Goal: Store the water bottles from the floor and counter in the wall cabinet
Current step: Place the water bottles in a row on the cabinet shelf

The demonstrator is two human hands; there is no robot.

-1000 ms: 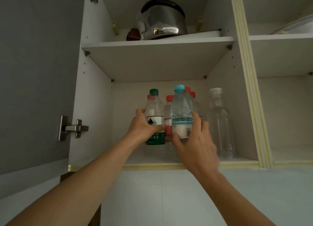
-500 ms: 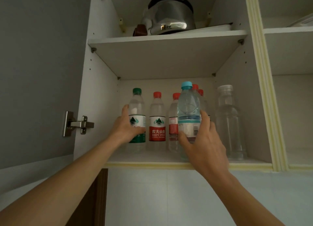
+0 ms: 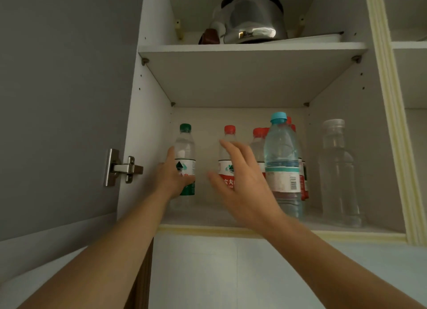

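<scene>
The white wall cabinet (image 3: 152,128) stands open, with several water bottles on its lower shelf (image 3: 208,216). My left hand (image 3: 172,177) grips the green-capped bottle (image 3: 184,146) at the far left of the shelf. My right hand (image 3: 242,181) hovers with spread fingers in front of a red-capped bottle (image 3: 228,133) and holds nothing. The blue-capped bottle (image 3: 282,160) stands upright by itself at the shelf's front, to the right of that hand. More red-capped bottles (image 3: 260,135) stand behind it. A large clear bottle (image 3: 337,170) stands at the right.
A steel kettle (image 3: 251,19) and a brown object (image 3: 209,37) sit on the upper shelf. The grey cabinet door (image 3: 62,100) hangs open at the left on a metal hinge (image 3: 120,167). A second cabinet bay (image 3: 413,123) lies to the right.
My right hand has let go of the blue-capped bottle and moved left in front of a red-capped bottle. My left hand slid the green-capped bottle to the shelf's far left.
</scene>
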